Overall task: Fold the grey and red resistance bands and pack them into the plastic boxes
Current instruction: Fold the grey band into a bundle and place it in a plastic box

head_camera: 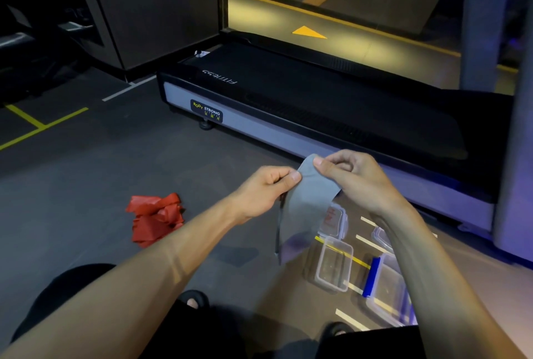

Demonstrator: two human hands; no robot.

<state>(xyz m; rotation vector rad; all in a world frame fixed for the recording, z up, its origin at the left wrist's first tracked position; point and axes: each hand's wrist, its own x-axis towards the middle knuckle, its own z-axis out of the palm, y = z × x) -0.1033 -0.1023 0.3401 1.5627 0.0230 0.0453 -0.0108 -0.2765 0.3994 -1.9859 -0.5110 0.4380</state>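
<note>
grey band (305, 208): held up over the floor, hanging limp; looks thin, light, stretchy, probably best taken by its top corners
hands: left hand (265, 188) and right hand (354, 177) each pinch the upper edge
red band (155, 219): crumpled heap on the floor, left of the arms
plastic boxes (334, 265): open, on the floor under the right arm, partly hidden
treadmill (317, 105): close behind, no obstacle to folding

Dim room, warm yellow glow beyond the glass, violet spill at right (wide-angle bending at edges).
</note>
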